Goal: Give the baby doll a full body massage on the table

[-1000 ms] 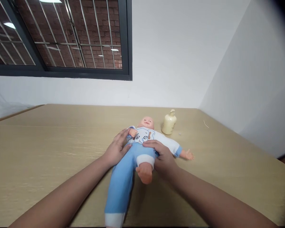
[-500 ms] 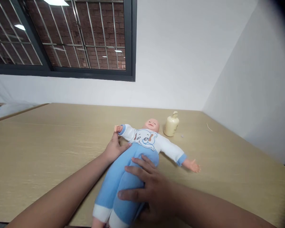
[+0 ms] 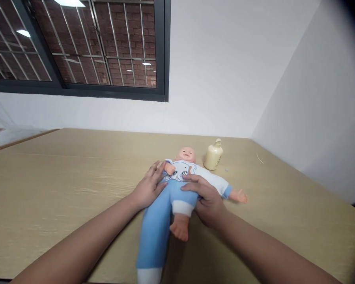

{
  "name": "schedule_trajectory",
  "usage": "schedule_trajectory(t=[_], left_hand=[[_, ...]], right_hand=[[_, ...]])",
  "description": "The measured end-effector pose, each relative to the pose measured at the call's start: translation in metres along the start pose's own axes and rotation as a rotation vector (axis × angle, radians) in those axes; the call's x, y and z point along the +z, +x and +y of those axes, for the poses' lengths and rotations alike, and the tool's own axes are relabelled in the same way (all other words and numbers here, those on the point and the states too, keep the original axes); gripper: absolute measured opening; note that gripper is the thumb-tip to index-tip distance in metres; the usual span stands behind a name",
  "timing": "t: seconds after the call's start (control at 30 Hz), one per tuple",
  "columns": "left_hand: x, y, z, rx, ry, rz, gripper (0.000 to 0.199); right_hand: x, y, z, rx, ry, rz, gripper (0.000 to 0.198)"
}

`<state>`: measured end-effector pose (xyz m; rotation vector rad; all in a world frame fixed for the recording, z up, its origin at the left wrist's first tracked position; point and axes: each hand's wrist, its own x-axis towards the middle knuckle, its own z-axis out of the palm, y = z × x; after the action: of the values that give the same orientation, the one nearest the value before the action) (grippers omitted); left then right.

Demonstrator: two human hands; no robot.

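A baby doll (image 3: 182, 188) in a white top with an elephant face and light blue trousers lies on its back on the table (image 3: 62, 185). Against its side, on the left of the view, my left hand (image 3: 149, 187) holds the body, thumb over the waist and fingers along the sleeve. The doll's small hand on that side rests on its chest. My right hand (image 3: 210, 201) grips the doll's folded leg, fingers over it and palm beside it. That leg's bare foot (image 3: 180, 228) hangs over the crotch. The other leg is straight, its foot out of view.
A cream pump bottle (image 3: 213, 155) stands near the doll's head. A small pale bit and a thin strand (image 3: 259, 158) lie to its right. Behind the table are a white wall (image 3: 225, 67) and a barred window (image 3: 106, 43); clear plastic sheeting (image 3: 14, 136) shows at left.
The doll's right-hand leg has been folded up toward its belly by my right hand, which moved up. Its left-hand arm has come in from the side onto the chest beside my left hand.
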<state>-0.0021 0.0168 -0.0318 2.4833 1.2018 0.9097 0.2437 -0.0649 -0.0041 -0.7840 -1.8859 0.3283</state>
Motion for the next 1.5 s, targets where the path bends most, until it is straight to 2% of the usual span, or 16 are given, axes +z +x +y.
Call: schedule_trajectory(t=[0.13,0.3,0.37,0.5,0.6,0.77,0.9,1.03,1.17,1.33,1.43,1.5], left_hand=[[-0.002,-0.001,0.009,0.031,0.066,-0.065,0.064],[0.0,0.001,0.008,0.056,0.093,-0.051,0.062],[0.001,0.001,0.008,0.052,0.074,-0.036,0.062],[0.003,-0.001,0.007,-0.022,-0.063,0.023,0.073],[0.004,-0.001,0.002,-0.096,-0.225,0.081,0.089],[0.0,0.0,-0.007,-0.281,-0.459,0.064,0.108],[0.0,0.0,-0.011,-0.364,-0.552,0.079,0.109],[0.001,0.001,-0.015,-0.406,-0.565,0.057,0.108],[0.0,0.003,-0.014,-0.436,-0.478,0.028,0.108],[-0.001,0.003,-0.011,-0.4,-0.494,0.043,0.102],[-0.001,0.002,-0.01,-0.378,-0.507,0.062,0.099],[-0.001,0.002,-0.009,-0.338,-0.491,0.059,0.096]], right_hand=[[0.002,0.007,0.014,0.151,0.126,0.088,0.029],[0.003,0.011,0.02,0.266,0.179,0.075,0.032],[0.003,0.011,0.018,0.26,0.161,0.073,0.034],[0.002,0.005,0.008,0.113,0.109,0.025,0.04],[0.0,-0.003,-0.005,0.025,0.081,-0.08,0.049],[-0.005,-0.011,-0.033,-0.042,0.058,-0.361,0.066],[-0.004,-0.012,-0.049,-0.089,-0.089,-0.601,0.062],[0.003,-0.017,-0.05,-0.161,-0.184,-0.694,0.057],[0.012,-0.026,-0.044,-0.247,-0.216,-0.705,0.069],[0.017,-0.03,-0.039,-0.315,-0.264,-0.669,0.054],[0.012,-0.024,-0.032,-0.295,-0.175,-0.545,0.058],[0.006,-0.018,-0.025,-0.221,-0.07,-0.412,0.061]])
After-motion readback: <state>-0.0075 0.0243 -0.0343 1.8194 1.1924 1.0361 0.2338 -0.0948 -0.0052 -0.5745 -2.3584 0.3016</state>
